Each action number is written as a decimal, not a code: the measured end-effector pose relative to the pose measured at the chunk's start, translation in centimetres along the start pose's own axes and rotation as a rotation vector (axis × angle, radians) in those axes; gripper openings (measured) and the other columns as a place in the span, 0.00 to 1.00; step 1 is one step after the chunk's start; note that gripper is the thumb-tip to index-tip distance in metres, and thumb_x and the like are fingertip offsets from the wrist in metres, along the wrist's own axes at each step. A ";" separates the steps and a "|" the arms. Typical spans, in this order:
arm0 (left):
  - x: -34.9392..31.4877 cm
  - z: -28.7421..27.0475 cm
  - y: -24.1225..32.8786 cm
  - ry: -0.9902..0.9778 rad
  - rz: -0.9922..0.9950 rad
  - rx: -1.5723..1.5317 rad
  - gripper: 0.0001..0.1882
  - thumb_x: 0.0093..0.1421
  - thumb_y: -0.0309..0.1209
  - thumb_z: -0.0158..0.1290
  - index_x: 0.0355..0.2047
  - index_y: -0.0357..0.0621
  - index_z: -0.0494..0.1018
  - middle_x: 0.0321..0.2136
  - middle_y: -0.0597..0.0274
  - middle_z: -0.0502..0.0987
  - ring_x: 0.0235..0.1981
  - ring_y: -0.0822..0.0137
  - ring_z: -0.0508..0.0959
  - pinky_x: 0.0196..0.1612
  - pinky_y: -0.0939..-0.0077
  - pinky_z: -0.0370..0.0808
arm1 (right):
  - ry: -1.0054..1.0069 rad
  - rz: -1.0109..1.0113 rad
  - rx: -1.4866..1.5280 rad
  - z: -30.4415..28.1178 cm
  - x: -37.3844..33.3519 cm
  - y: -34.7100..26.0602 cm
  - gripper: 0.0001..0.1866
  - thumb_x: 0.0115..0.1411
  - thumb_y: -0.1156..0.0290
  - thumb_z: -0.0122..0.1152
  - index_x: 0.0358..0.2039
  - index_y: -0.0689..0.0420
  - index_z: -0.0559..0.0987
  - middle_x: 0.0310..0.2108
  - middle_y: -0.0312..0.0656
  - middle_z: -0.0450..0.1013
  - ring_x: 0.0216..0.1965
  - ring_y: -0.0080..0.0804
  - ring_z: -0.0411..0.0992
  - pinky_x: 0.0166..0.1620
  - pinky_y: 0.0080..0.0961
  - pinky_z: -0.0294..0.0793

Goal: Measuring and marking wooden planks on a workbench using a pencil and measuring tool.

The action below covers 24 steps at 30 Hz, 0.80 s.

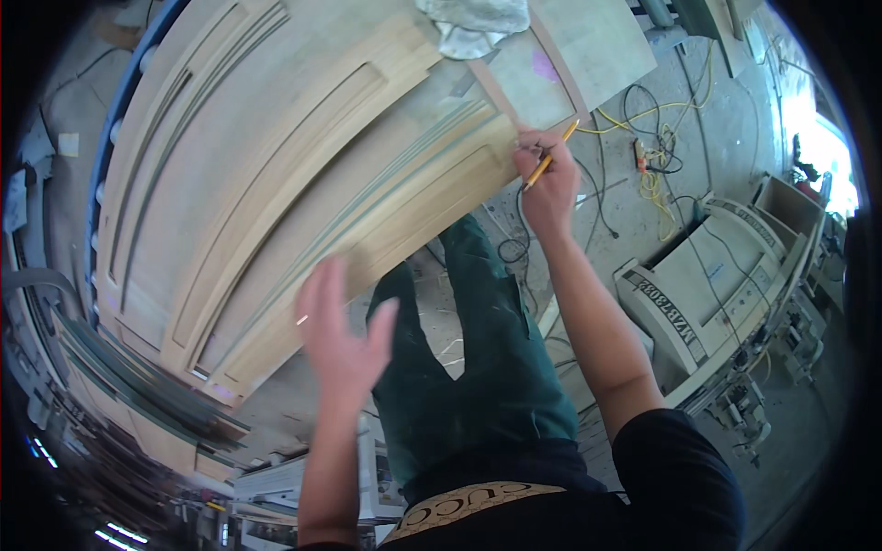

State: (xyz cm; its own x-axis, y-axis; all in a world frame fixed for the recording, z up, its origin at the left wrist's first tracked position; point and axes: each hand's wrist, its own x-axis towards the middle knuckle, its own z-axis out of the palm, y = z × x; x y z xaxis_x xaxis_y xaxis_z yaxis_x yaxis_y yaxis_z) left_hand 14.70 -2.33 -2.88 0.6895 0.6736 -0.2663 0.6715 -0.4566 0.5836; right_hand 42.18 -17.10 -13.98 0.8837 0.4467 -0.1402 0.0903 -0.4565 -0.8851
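Head view showed wooden panels (441,191) laid out to the tabletop's (308,207) near edge, a pencil (539,170) clamped in my right hand (549,188), my left hand's (338,332) fingers apart; what remained was unclear.

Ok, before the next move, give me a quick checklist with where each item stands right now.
1. Pencil gripped: ok, it is in the right hand.
2. Left hand free: ok, open and holding nothing.
3. Left hand off the near board: cannot tell; it is blurred and overlaps the board's edge in this view.
4. Cloth away from the near board: ok, it lies apart, farther off.
5. Floor to the person's right free of cables: not ok, a yellow cable and black ones lie there.
6. Pencil marks on the near board: cannot tell, too fine to see.
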 end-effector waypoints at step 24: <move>12.5 13.2 7.7 0.033 0.354 0.163 0.49 0.45 0.42 0.76 0.65 0.37 0.68 0.58 0.48 0.69 0.60 0.50 0.68 0.62 0.52 0.64 | -0.019 -0.031 0.246 -0.2 1.0 0.4 0.11 0.57 0.84 0.71 0.36 0.53 0.83 0.48 0.39 0.85 0.48 0.37 0.80 0.52 0.33 0.72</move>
State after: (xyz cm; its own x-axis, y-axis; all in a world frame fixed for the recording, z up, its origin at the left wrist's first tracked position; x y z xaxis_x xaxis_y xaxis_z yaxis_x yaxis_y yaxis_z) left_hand 32.07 -5.08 -11.88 0.8789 0.4749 -0.0437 0.4297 -0.7487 0.5048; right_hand 43.22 -16.98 -14.42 0.8733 0.4726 -0.1179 0.0003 -0.2425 -0.9702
